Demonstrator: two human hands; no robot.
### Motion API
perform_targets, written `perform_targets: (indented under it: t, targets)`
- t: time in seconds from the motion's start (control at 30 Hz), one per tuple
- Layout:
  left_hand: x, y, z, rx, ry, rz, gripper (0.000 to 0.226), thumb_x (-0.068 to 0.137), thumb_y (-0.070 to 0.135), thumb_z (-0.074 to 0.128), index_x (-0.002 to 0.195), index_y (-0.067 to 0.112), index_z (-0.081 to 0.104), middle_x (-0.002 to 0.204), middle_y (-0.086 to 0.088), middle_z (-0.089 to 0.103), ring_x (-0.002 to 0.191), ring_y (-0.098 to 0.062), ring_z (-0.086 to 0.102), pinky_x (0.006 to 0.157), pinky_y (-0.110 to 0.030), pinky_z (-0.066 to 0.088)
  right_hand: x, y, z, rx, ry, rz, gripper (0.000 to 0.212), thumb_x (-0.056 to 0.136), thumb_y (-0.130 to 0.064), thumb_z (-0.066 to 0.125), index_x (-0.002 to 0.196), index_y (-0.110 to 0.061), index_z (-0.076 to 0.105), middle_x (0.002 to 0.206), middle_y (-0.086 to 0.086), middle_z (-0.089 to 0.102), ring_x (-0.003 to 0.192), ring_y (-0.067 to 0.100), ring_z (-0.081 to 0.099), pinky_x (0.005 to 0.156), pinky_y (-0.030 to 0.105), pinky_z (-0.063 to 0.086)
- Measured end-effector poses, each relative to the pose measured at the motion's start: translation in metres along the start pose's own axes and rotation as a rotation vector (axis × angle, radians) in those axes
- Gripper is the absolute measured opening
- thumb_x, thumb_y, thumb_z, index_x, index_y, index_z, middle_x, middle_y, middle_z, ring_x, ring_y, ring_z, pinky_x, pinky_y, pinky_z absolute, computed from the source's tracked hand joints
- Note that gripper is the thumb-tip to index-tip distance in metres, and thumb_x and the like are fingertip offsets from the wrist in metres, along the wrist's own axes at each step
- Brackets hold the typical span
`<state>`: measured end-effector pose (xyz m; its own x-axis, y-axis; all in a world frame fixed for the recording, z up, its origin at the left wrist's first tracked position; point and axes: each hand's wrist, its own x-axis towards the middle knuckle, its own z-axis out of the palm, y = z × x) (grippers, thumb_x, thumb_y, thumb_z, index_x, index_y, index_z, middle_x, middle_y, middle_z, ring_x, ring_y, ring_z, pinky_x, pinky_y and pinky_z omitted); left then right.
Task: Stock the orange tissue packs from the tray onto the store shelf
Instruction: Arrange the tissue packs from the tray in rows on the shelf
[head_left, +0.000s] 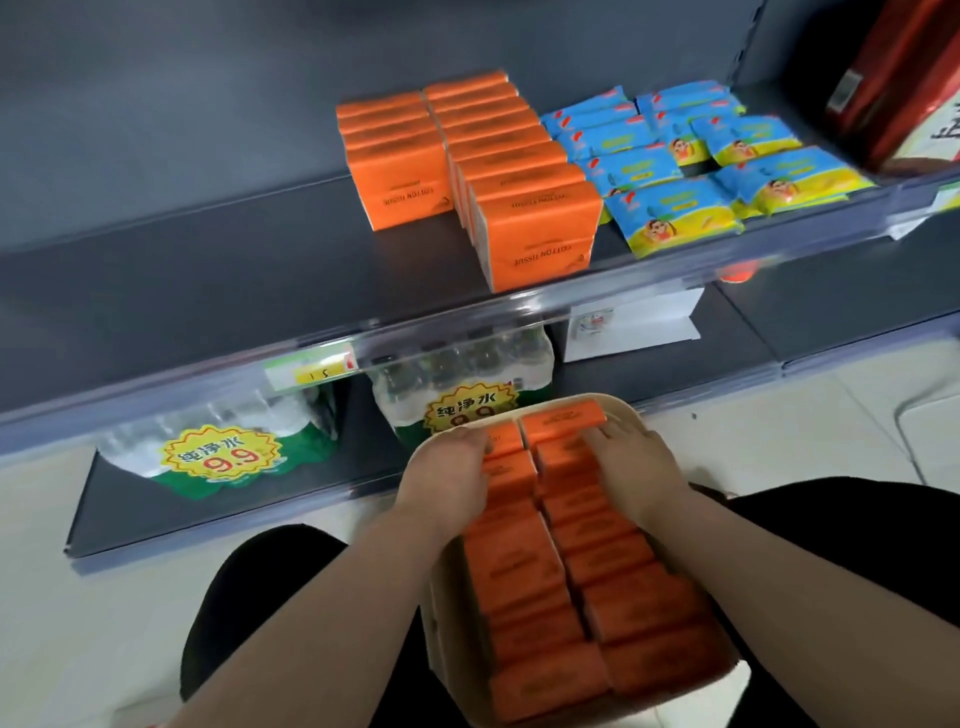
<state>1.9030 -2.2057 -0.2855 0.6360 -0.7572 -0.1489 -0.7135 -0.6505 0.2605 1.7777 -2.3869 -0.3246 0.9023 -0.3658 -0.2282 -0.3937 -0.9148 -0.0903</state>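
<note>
A beige tray (626, 410) rests on my lap, filled with two rows of orange tissue packs (519, 577). My left hand (447, 475) lies on the far end of the left row, fingers curled around a pack there. My right hand (636, 462) rests on the far end of the right row, fingers pressing on a pack. On the dark grey shelf (234, 270) above stand two rows of orange tissue packs (519, 171), the right row longer and reaching the shelf's front edge.
Blue and yellow wipe packs (691, 171) lie to the right of the orange rows. Bottled water packs with yellow 9.9 labels (223, 452) stand on the lower shelf. A clear price rail (467, 327) runs along the shelf front. A red package (898, 78) is at the top right.
</note>
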Motion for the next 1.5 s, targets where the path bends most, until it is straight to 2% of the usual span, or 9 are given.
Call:
perform_targets:
  t: [0.27,0.53,0.7,0.8,0.93,1.03,1.17,1.27,1.5]
  targets:
    - [0.007,-0.006,0.011,-0.029,-0.053,-0.001,0.026,0.088,0.024,0.053,0.113,0.024,0.058,0.115,0.002,0.061,0.106,-0.018,0.057,0.092,-0.035,0.049,0.015,-0.011,0.018,-0.128,-0.059,0.032,0.035,0.095,-0.024,0.039,0.130,-0.023,0.044,0.137,0.007,0.041,0.127,0.027,0.038,0.105,0.044,0.031]
    - [-0.004,0.008,0.031,-0.042,-0.348,0.103,0.013,0.092,0.019,0.049,0.092,0.021,0.062,0.101,0.000,0.065,0.094,-0.018,0.061,0.077,-0.030,0.051,-0.001,-0.004,0.008,-0.029,-0.080,0.149,0.027,0.090,-0.027,0.047,0.117,-0.024,0.046,0.122,0.000,0.054,0.119,0.024,0.047,0.099,0.045,0.032]
    - [-0.021,0.015,0.068,0.040,-0.566,0.008,0.011,0.097,0.014,0.042,0.093,0.017,0.052,0.117,-0.009,0.058,0.109,-0.025,0.057,0.084,-0.029,0.042,-0.028,0.001,0.004,-0.030,-0.081,0.102,0.028,0.090,-0.030,0.047,0.118,-0.026,0.045,0.117,-0.004,0.057,0.116,0.021,0.050,0.102,0.046,0.029]
    - [-0.026,0.015,0.089,0.190,-0.567,-0.073,0.035,0.094,0.017,0.049,0.128,0.011,0.045,0.134,-0.012,0.047,0.124,-0.028,0.044,0.099,-0.038,0.043,-0.043,0.006,0.003,-0.029,-0.064,0.090,0.032,0.090,-0.030,0.046,0.122,-0.028,0.046,0.118,-0.006,0.056,0.118,0.020,0.048,0.104,0.046,0.027]
    - [-0.031,0.013,0.100,0.339,-0.482,-0.098,0.059,0.080,0.038,0.069,0.129,0.015,0.045,0.131,-0.007,0.048,0.121,-0.026,0.039,0.096,-0.038,0.040,-0.055,0.011,0.007,-0.031,-0.039,0.073,0.032,0.090,-0.032,0.047,0.123,-0.029,0.046,0.120,-0.006,0.055,0.119,0.020,0.047,0.104,0.046,0.027]
    - [-0.034,0.010,0.100,0.294,-0.379,-0.068,0.057,0.078,0.037,0.070,0.126,0.018,0.045,0.126,-0.005,0.048,0.118,-0.025,0.042,0.096,-0.038,0.040,-0.056,0.011,0.010,-0.021,-0.066,0.077,0.033,0.092,-0.030,0.047,0.124,-0.028,0.046,0.123,-0.004,0.054,0.123,0.022,0.044,0.104,0.046,0.027]
    - [-0.042,0.005,0.099,0.047,-0.409,-0.130,0.050,0.081,0.028,0.063,0.121,0.020,0.034,0.115,-0.006,0.056,0.103,-0.023,0.056,0.087,-0.038,0.051,-0.055,0.005,0.013,-0.037,-0.117,0.076,0.034,0.091,-0.028,0.049,0.125,-0.025,0.046,0.126,-0.001,0.053,0.128,0.027,0.040,0.103,0.046,0.029]
    - [-0.048,0.000,0.094,0.065,-0.435,-0.072,0.054,0.082,0.026,0.061,0.128,0.019,0.034,0.121,-0.008,0.053,0.111,-0.026,0.052,0.091,-0.039,0.049,-0.056,0.000,0.010,-0.050,-0.115,0.064,0.033,0.090,-0.026,0.050,0.123,-0.025,0.047,0.124,-0.002,0.054,0.123,0.025,0.042,0.102,0.046,0.031]
    - [-0.054,0.004,0.052,-0.010,-0.189,-0.077,0.041,0.086,0.034,0.058,0.124,0.024,0.045,0.124,-0.001,0.054,0.112,-0.021,0.052,0.093,-0.037,0.046,-0.063,-0.013,-0.020,0.051,0.108,0.058,0.037,0.086,-0.030,0.053,0.121,-0.026,0.044,0.119,-0.005,0.057,0.116,0.021,0.049,0.097,0.043,0.033]
